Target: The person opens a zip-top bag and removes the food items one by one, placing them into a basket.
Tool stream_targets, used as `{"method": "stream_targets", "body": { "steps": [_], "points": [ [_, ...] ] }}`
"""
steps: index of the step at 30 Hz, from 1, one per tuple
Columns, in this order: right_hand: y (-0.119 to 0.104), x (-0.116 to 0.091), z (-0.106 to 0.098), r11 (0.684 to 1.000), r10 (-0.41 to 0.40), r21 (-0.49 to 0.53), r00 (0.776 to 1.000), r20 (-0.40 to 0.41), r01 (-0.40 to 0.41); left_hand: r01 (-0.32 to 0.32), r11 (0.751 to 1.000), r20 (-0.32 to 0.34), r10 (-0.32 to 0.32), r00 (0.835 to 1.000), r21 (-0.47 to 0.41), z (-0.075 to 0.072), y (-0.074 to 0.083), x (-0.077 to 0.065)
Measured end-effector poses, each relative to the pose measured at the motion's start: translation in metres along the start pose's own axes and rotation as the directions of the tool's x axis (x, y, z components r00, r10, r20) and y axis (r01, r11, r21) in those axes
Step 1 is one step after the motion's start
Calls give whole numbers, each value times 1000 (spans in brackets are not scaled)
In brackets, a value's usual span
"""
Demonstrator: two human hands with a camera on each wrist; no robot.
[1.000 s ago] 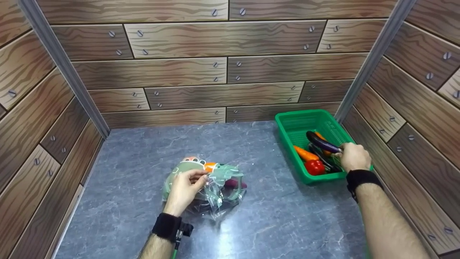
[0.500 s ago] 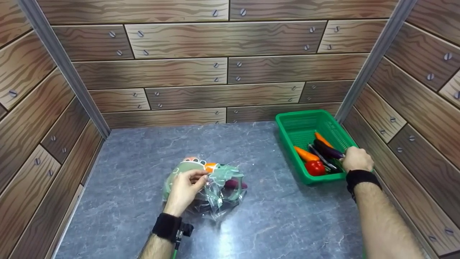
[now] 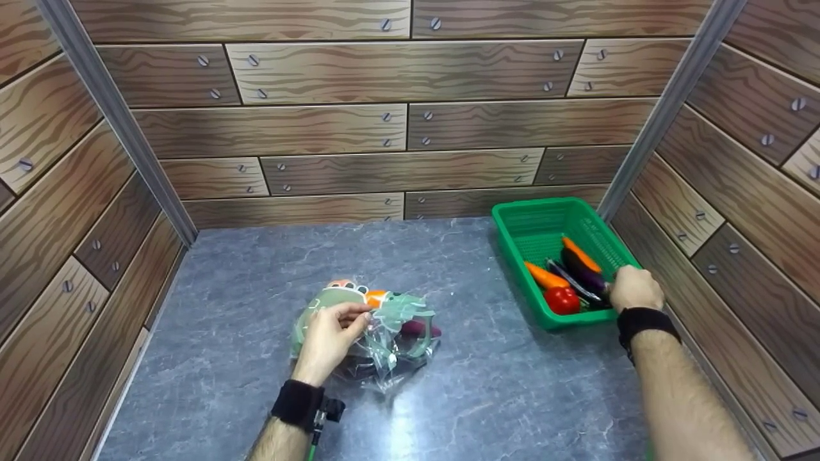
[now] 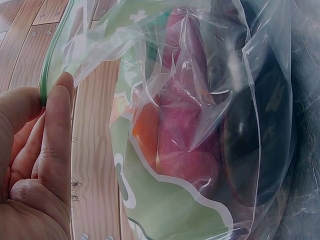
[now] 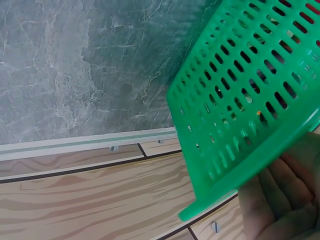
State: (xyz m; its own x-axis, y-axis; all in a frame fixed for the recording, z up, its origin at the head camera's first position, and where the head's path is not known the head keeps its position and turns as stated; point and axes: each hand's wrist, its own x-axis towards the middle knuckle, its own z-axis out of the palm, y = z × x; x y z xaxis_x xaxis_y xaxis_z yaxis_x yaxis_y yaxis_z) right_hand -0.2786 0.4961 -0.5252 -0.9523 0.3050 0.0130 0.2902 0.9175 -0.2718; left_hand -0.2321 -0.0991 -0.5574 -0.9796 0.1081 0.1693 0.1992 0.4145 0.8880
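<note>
My left hand pinches the green-edged rim of a clear plastic bag with a printed green pattern, lying on the table. Through its film the left wrist view shows a long magenta vegetable, something orange and a large dark, glossy vegetable. My right hand reaches over the near right rim of the green basket and grips the stem end of a dark purple eggplant lying inside; its fingertips are hidden. Beside it lie another slim eggplant, two carrots and a red tomato-like vegetable.
The basket stands at the right of the grey marbled table, close to the right wall. Wood-patterned panels enclose the back and both sides. Its slotted side fills much of the right wrist view.
My right hand has lowered the eggplant into the basket, where it now lies lower, partly under the far carrot. My left hand and the bag stay where they were.
</note>
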Motion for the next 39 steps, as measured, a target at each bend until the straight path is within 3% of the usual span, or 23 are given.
{"method": "stream_targets", "body": {
  "steps": [5,11,22,29,39],
  "points": [
    [-12,-2,0,999,-47,18,998,-46,47,12,1000,2,-12,1000,2,0,-1,-1],
    [-38,-7,0,987,-140,57,979,-148,150,22,1000,3,-22,1000,-7,-1,-2,0],
    [-95,-33,-1,964,-220,117,964,-152,239,25,999,18,-24,1000,-24,-1,-5,1],
    [-135,-60,3,919,-340,129,916,-214,371,27,999,23,-26,999,-42,1,-4,1],
    [-175,-90,17,869,-463,74,857,-226,489,33,999,24,-32,999,-27,2,-3,0]
  ]
}}
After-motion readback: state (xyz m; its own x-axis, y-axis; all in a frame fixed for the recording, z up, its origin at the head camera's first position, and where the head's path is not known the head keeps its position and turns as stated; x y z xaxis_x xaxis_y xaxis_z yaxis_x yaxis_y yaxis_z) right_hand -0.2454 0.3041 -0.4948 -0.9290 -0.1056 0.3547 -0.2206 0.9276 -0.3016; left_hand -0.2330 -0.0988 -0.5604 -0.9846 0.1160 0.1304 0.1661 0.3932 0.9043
